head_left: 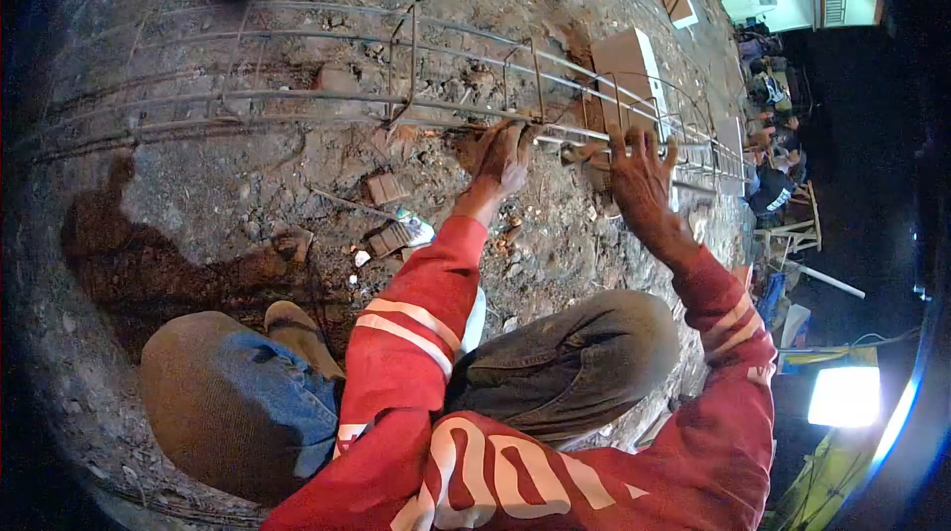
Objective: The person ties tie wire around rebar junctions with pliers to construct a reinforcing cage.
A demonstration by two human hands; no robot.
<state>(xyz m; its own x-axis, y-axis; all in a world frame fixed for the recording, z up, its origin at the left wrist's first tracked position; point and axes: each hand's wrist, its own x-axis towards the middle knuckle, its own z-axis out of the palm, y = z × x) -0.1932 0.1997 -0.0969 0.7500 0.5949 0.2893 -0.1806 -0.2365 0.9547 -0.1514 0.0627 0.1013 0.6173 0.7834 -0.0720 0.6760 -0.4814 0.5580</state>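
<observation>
A long rebar cage [413, 65] runs across the view, its thin lengthwise bars joined by square stirrups. My left hand [503, 157] is closed, its fingers bent around the near lower bar beside a stirrup. Farther along to the right, my right hand [644, 179] lies over the same near side of the cage. Its fingers are spread apart, with the tips at the bars and the palm turned down out of sight. Both arms reach forward in red sleeves, above my bent knees.
Rough dirt with rubble surrounds the cage, including a brick piece [385, 188]. A pale block [628, 75] stands behind the bars. A dark pit [149, 273] lies near my left knee. People [778, 155] sit at the far right, above a bright lamp [844, 397].
</observation>
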